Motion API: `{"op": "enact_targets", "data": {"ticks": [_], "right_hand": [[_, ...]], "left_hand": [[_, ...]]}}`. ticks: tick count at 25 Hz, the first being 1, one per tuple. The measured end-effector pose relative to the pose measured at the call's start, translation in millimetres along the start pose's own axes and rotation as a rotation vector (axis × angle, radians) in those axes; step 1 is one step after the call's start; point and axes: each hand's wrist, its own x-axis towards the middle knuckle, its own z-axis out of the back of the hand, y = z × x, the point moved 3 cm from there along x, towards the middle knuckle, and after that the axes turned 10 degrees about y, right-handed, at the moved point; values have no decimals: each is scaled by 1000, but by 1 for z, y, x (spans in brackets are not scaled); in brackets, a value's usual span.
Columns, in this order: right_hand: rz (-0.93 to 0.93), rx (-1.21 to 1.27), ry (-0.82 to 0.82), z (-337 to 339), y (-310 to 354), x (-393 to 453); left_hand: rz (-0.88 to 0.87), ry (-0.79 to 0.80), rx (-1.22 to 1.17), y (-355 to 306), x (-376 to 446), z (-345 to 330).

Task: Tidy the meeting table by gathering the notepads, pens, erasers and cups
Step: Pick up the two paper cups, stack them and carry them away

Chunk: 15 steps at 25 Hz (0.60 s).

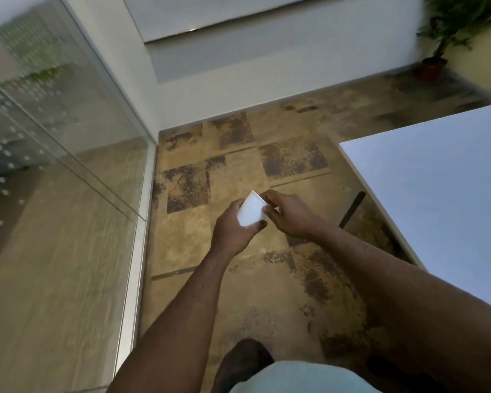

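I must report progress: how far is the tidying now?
Done: the visible corner of the white table carries nothing. In hand: the left hand holds a white cup, and the right hand touches its rim. Left: the cup is not yet set down; the table's remainder is unseen.

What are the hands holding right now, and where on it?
A white paper cup: the left hand grips its side wall, and the right hand pinches its rim.

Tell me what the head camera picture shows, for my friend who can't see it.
A person standing on patterned carpet holds a white paper cup in front of them, the left hand gripping it from below and the right hand pinching its top edge. A white table stands to the right, a glass wall to the left, and a potted plant in the far corner.
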Motion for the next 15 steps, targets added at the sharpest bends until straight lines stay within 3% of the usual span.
{"op": "enact_targets", "data": {"ticks": [8, 15], "right_hand": [[-199, 53, -195, 78, -102, 190], [-440, 216, -360, 183, -191, 294]], "left_hand": [[-98, 100, 46, -6, 254, 8], [-228, 387, 173, -82, 471, -7]]}}
